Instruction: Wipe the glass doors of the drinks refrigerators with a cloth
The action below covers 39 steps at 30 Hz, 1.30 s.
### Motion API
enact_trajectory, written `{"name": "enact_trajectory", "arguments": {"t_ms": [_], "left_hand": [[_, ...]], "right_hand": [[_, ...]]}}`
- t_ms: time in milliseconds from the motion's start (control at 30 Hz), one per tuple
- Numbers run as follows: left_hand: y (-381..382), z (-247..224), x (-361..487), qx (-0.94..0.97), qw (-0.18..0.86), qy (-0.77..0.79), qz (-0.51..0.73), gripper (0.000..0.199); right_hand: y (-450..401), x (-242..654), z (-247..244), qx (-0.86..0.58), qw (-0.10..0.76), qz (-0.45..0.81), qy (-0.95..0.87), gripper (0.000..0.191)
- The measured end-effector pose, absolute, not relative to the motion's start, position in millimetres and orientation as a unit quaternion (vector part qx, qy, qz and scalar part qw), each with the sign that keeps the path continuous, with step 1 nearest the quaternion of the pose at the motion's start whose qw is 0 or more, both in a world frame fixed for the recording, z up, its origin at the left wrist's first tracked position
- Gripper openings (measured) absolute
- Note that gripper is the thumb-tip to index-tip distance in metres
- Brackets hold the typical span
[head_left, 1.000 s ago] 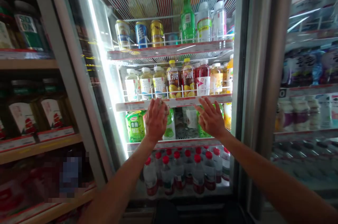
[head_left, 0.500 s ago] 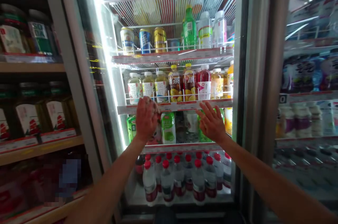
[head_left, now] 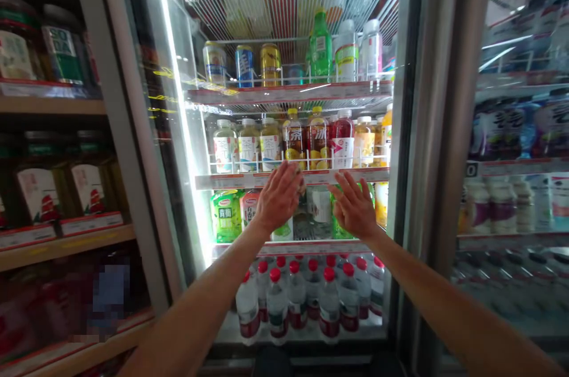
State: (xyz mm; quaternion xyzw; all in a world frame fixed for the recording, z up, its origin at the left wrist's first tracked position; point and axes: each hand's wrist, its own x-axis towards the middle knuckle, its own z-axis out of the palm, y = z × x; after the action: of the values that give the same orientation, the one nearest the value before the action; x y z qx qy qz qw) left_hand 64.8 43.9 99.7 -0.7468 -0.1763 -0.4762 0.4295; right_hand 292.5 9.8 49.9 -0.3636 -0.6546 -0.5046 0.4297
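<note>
While the left hand (head_left: 279, 196) is before the drink shelf (head_left: 275, 179), its fingers nearly together, the right hand (head_left: 354, 204) has its fingers spread apart.

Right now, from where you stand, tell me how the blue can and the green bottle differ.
The green bottle stands taller than the blue can. The bottle narrows toward its top, while the can's sides run nearly straight. The bottle is mostly green; the can is blue with pale markings. Both stand on the same shelf.
</note>
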Motion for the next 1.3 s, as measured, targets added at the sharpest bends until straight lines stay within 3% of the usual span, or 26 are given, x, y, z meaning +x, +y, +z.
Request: {"name": "enact_trajectory", "arguments": {"t_ms": [100, 333, 533, 633, 833, 1100, 1300], "left_hand": [[43.8, 98.5, 55.4, -0.748, 0.448, -0.170, -0.459, 0.046], [70.2, 124.1, -24.8, -0.513, 0.351, -0.372, -0.690, 0.046], [47.1, 94.5, 63.4, -0.695, 0.415, -0.241, -0.535, 0.043], [42.8, 81.0, 63.9, -0.731, 0.444, -0.216, -0.472, 0.040], [56.7, 89.0, -2.9, -0.555, 0.389, -0.355, -0.644, 0.045], [41.5, 67.7, 66.1, -0.723, 0.426, -0.220, -0.498, 0.043], [53.8, 72.4, -14.8, -0.627, 0.407, -0.314, -0.586, 0.046]], "right_hand": [[9.8, 292.5, 50.1, -0.360, 0.432, -0.502, -0.657, 0.045], [12.3, 292.5, 48.6, -0.358, 0.434, -0.497, -0.660, 0.044], [11.0, 293.1, 49.4, -0.356, 0.436, -0.494, -0.663, 0.045], [10.8, 293.1, 49.6, -0.356, 0.438, -0.494, -0.661, 0.048], [11.4, 292.9, 48.8, -0.356, 0.437, -0.491, -0.664, 0.045], [10.6, 293.2, 49.3, -0.356, 0.438, -0.493, -0.662, 0.046], [11.0, 293.1, 49.1, -0.362, 0.434, -0.501, -0.655, 0.047]]}}
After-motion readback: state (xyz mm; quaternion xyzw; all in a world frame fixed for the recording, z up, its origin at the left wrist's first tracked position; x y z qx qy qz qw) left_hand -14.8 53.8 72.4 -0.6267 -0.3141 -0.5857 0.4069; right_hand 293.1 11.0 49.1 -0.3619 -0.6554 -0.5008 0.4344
